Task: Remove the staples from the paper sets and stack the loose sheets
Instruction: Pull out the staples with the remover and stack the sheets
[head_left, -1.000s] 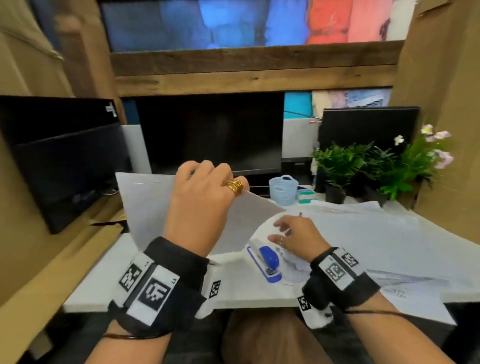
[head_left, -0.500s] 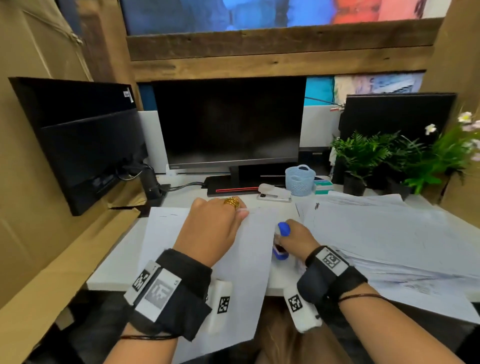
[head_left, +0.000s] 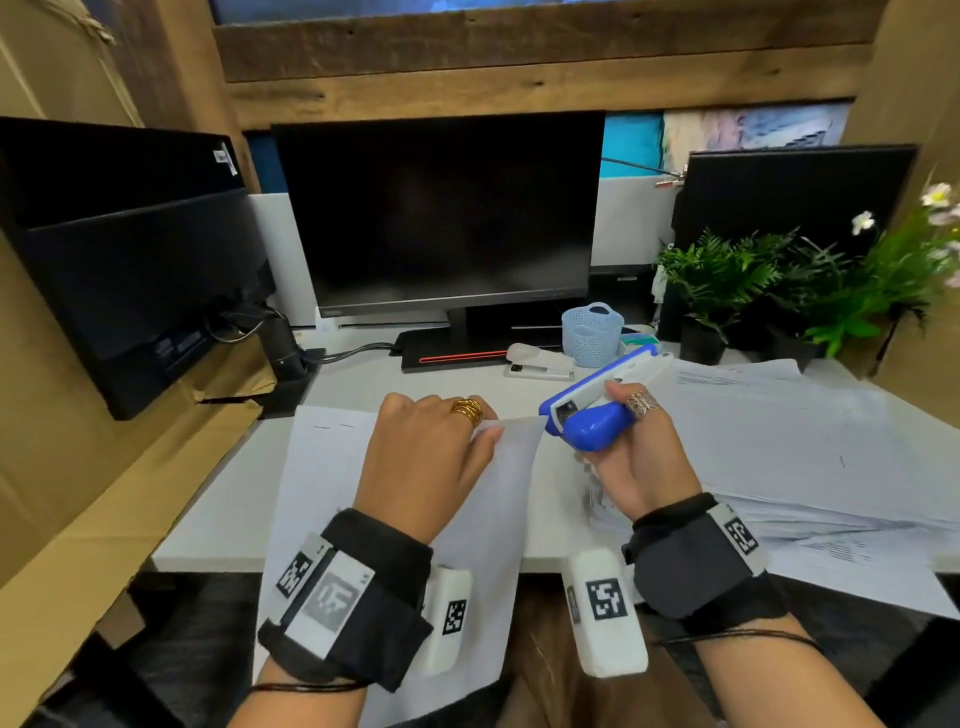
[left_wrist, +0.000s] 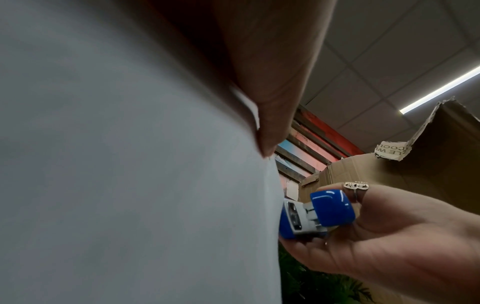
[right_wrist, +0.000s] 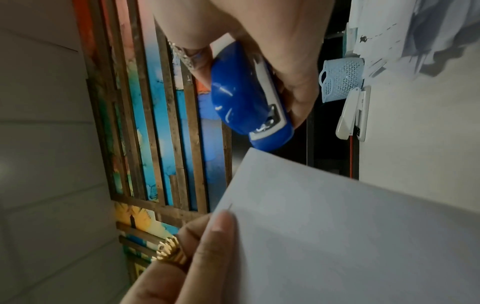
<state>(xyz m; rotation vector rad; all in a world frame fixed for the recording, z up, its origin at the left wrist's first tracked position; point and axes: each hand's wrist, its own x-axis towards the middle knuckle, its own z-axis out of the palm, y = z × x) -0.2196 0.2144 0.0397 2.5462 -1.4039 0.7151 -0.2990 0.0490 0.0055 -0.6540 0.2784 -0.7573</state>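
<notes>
A white stapled paper set (head_left: 332, 467) lies on the desk and hangs over its front edge. My left hand (head_left: 480, 431) pinches its far right corner and lifts it slightly. A small staple (right_wrist: 230, 206) shows in the paper (right_wrist: 337, 226) just beyond my fingertip. My right hand (head_left: 618, 431) grips a blue and white stapler (head_left: 592, 415), raised off the desk, its metal end pointing at that corner and nearly touching it. The left wrist view shows the stapler (left_wrist: 330, 211) right beside the paper edge (left_wrist: 270, 185).
A spread pile of loose sheets (head_left: 779, 441) covers the desk's right side. Behind are a white stapler (head_left: 540, 361), a pale blue basket (head_left: 592, 335), a black monitor (head_left: 441, 218) and potted plants (head_left: 753, 280). Another monitor (head_left: 130, 249) stands at the left.
My left hand brought the paper set down from the air onto the desk. My right hand took the blue stapler off the desk and lifted it to the paper's corner.
</notes>
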